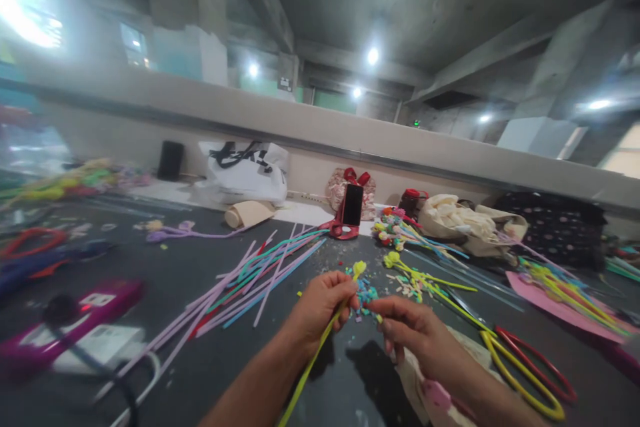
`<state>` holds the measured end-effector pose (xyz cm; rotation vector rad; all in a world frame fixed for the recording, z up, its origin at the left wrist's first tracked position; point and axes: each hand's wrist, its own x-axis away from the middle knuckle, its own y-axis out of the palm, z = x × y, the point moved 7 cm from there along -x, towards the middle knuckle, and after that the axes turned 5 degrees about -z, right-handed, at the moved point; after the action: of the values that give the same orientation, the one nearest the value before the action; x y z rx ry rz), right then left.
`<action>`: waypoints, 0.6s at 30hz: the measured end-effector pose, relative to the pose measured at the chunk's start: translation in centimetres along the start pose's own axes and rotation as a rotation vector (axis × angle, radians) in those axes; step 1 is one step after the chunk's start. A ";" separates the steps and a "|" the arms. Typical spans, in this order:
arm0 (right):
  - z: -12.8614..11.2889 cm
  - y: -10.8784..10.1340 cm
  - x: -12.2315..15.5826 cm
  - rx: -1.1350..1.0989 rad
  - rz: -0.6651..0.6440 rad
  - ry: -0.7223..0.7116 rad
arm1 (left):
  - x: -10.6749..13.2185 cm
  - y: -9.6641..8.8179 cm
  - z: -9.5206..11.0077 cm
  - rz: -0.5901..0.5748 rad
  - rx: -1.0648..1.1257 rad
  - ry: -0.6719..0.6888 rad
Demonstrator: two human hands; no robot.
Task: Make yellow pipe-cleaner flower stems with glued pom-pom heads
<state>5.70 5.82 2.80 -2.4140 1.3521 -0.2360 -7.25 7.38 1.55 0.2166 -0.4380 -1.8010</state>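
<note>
My left hand is closed round a long yellow-green straw whose top end carries a small yellow bud. The straw runs down past my wrist toward the lower edge. My right hand is pinched at the fingertips just right of the left hand, close to the straw's upper part; what it pinches is too small to make out. Small blue and green scraps lie on the dark table behind the fingers.
A fan of pink, blue and purple straws lies left of the hands. Yellow and red scissor-like loops lie at right. A phone stands on a red holder, with bags along the wall. A magenta tool lies at left.
</note>
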 end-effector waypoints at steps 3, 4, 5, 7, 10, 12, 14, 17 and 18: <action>0.9 -1.2 1.3 -0.117 0.048 0.046 | -0.1 0.5 -0.6 0.002 -0.034 -0.037; 1.4 -1.6 1.6 -0.140 0.067 0.067 | -0.2 0.8 -0.7 -0.002 -0.044 -0.048; 1.7 -2.1 1.8 -0.167 0.093 0.071 | -0.4 1.2 -0.8 -0.010 -0.050 -0.063; 2.1 -3.4 2.0 -0.223 0.173 0.039 | -0.7 2.5 -1.2 -0.029 -0.040 -0.100; 2.4 -5.5 2.5 -0.359 0.318 -0.012 | -1.4 5.1 -2.0 -0.070 0.010 -0.135; 2.5 -6.4 2.8 -0.456 0.359 -0.012 | -1.8 6.7 -2.6 -0.082 0.040 -0.127; 2.3 -6.9 3.2 -0.524 0.367 -0.024 | -2.0 7.9 -3.3 -0.075 0.067 -0.113; 2.4 -7.2 3.5 -0.583 0.375 -0.046 | -2.0 9.0 -4.0 -0.067 0.087 -0.094; 2.6 -7.3 3.5 -0.594 0.378 -0.051 | -2.0 9.2 -4.2 -0.067 0.087 -0.092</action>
<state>14.10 6.91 3.09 -2.4959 2.0381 0.3756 2.99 6.48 1.32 0.2115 -0.5810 -1.8648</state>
